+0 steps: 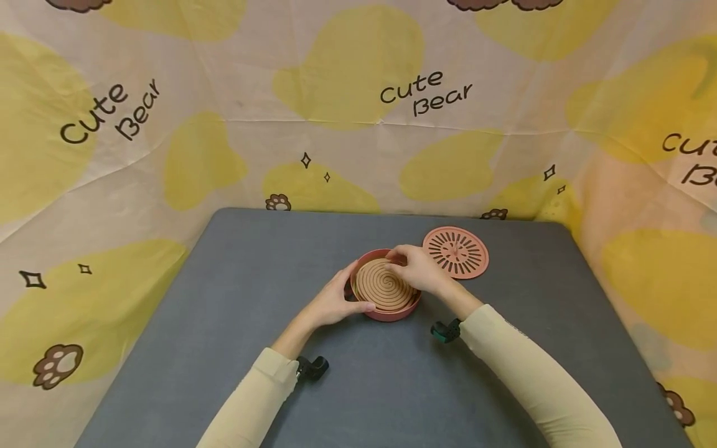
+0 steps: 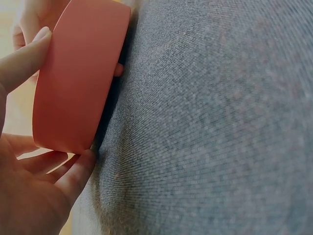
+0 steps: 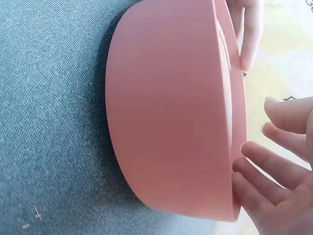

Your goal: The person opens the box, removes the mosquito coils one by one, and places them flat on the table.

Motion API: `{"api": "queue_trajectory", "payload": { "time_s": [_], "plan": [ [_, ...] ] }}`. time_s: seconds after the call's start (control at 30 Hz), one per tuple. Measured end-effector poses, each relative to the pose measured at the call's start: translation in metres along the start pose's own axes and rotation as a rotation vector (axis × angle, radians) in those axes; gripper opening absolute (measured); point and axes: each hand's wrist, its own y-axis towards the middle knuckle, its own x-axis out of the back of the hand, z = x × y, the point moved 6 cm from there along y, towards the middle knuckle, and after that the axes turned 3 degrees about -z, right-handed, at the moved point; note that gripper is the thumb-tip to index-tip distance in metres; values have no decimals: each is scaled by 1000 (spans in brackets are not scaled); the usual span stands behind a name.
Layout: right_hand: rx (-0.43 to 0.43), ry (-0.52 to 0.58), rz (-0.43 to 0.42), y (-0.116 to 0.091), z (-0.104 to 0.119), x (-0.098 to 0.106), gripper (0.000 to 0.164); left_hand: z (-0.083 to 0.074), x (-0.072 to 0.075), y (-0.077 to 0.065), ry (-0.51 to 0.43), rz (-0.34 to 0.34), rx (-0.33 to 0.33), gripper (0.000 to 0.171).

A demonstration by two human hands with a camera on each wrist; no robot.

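Observation:
A round pink mosquito coil holder (image 1: 390, 317) stands on the table with a brown spiral mosquito coil (image 1: 386, 285) lying inside. My left hand (image 1: 334, 300) grips the holder's left side, the thumb at its near rim and the fingers around the outer wall. In the left wrist view the fingers (image 2: 76, 178) reach down to the holder's lower edge. Over the holder's far right side is my right hand (image 1: 420, 269). In the right wrist view its fingers (image 3: 259, 181) are loosely bent at the rim, and the thumb is apart from them with nothing pinched.
A pink slotted lid (image 1: 456, 252) lies behind and to the right of the holder, partly behind the right hand. The grey table (image 1: 224, 298) meets a printed cloth backdrop (image 1: 347, 81) at the back. Small pale crumbs (image 3: 37, 213) lie on the tabletop.

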Motion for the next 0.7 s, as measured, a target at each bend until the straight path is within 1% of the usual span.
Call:
{"api": "queue_trajectory", "payload": {
  "time_s": [0.13, 0.23, 0.5, 0.7],
  "plan": [
    [4, -86, 14, 1, 1, -4, 33, 1, 0, 0, 4, 1, 14, 113],
    [17, -116, 22, 3, 1, -7, 34, 1, 0, -1, 10, 0, 18, 113],
    [52, -83, 12, 3, 3, -10, 32, 2, 1, -1, 25, -9, 11, 112],
    [38, -54, 15, 3, 3, -10, 31, 1, 1, -1, 13, -3, 8, 112]
  ]
}}
